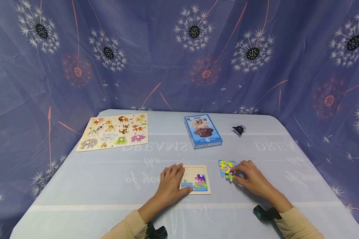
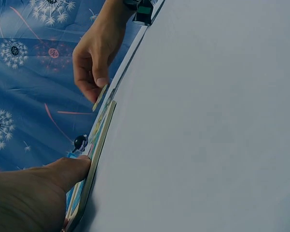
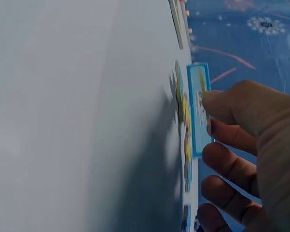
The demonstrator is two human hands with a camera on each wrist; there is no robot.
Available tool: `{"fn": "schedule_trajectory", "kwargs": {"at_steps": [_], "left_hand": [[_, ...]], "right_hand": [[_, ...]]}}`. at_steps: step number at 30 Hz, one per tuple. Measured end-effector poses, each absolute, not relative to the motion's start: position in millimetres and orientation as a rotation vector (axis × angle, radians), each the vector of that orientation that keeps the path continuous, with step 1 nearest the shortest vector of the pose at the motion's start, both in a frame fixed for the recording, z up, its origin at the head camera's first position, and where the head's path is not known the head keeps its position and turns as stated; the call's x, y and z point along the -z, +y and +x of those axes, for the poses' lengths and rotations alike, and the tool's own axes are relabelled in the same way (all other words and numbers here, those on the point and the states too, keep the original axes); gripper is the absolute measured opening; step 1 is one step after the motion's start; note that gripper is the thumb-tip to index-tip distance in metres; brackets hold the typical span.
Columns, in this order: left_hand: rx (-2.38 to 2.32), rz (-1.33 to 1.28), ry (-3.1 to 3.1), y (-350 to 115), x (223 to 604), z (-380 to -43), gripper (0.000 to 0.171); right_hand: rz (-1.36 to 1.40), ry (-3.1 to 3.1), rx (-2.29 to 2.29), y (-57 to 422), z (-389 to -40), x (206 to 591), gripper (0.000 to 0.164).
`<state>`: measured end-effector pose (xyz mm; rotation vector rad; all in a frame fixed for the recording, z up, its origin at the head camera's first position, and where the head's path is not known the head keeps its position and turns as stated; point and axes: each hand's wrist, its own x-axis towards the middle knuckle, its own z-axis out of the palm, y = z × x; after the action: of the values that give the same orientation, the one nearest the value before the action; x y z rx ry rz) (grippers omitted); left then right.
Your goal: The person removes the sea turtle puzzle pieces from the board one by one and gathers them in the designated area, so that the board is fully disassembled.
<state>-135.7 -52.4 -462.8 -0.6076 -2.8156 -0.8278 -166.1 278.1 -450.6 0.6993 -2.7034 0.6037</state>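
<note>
On the pale printed tablecloth [image 1: 92, 179], an animal peg puzzle [image 1: 115, 132] lies at the far left and a blue cartoon-printed box [image 1: 203, 131] beyond the work, both out of the hands. The left hand [image 1: 172, 184] rests at the left side of the wooden jigsaw tray [image 1: 194, 170], fingers fairly straight, thumb spread over the near-left part, grasping nothing. The right hand [image 1: 252, 179] pinches with thumb and finger, the others loosely bent. The tray lies flat before the person and looks under half filled: pieces line its near edge, a purple piece [image 1: 200, 179] sits above them at the right, and the rest is bare wood. Loose jigsaw pieces [image 1: 222, 164] to the tray's right seem left to place, partly hidden, so uncountable. One pinched piece [image 2: 99, 98] is raised, not yet fitted
</note>
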Motion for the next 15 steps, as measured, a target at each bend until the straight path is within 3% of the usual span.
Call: {"fn": "schedule_trajectory", "kwargs": {"at_steps": [15], "left_hand": [[0.825,-0.612,-2.811,-52,462,-136,0.073]], "right_hand": [[0.706,-2.67,-0.59,303,-172,461,0.027]]}}
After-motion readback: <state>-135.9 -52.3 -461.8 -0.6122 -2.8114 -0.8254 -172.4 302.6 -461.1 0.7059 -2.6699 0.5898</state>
